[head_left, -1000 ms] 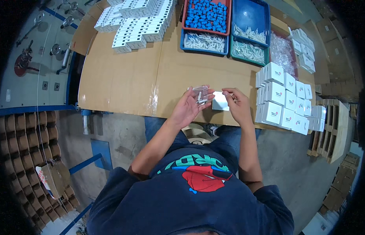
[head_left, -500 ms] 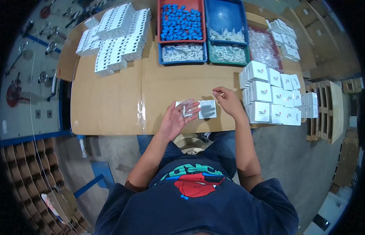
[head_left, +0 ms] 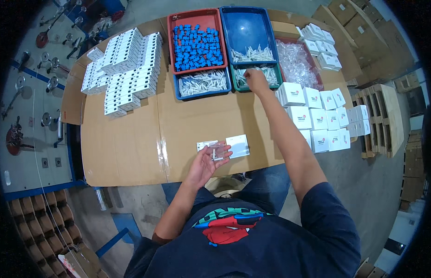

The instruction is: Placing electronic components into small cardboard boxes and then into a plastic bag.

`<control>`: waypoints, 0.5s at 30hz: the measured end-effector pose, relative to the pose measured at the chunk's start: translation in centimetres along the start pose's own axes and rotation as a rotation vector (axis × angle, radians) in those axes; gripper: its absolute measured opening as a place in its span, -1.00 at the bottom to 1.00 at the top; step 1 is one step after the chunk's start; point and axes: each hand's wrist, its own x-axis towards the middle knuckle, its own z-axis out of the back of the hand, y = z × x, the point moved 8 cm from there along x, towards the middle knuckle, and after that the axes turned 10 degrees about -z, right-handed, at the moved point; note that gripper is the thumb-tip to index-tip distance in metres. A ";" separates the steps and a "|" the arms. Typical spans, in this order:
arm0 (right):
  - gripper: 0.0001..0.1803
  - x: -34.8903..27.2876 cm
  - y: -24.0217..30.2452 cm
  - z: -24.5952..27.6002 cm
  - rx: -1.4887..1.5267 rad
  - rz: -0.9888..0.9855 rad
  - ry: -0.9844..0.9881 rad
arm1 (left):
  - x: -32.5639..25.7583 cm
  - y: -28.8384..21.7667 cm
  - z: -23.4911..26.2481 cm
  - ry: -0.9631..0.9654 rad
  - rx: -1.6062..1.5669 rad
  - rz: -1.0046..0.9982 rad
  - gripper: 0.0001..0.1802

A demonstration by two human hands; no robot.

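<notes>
Clear plastic bag (head_left: 216,150), contents kinda unreadable, is held loosely in the left hand (head_left: 207,162) beside a white plate (head_left: 237,146); right hand (head_left: 256,81) is sunk into the green tray (head_left: 236,83), grip hidden.

The right hand (head_left: 256,81) is no longer beside the left at the near edge of the bench; it now reaches to the green tray (head_left: 237,81) of white parts, upper centre of the frame. The left hand (head_left: 207,162) alone holds the clear bag (head_left: 217,150), and the white plate (head_left: 237,146) lies uncovered at centre.
</notes>
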 end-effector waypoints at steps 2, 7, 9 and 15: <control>-0.78 0.3 -0.4 -1.8 -0.287 -0.031 0.037 | 0.0 0.1 0.3 -0.014 0.010 -0.003 -0.34; -0.76 -0.3 0.3 -1.2 -0.257 0.031 -0.042 | 0.2 -0.3 0.8 -0.027 0.019 -0.013 -0.39; -0.78 0.2 -0.4 -1.6 -0.315 -0.011 0.008 | 0.5 -0.5 0.9 -0.022 0.040 -0.011 -0.38; -0.79 1.1 -1.1 -1.4 -0.377 0.010 -0.027 | 1.3 -0.6 0.9 -0.026 0.033 -0.009 -0.39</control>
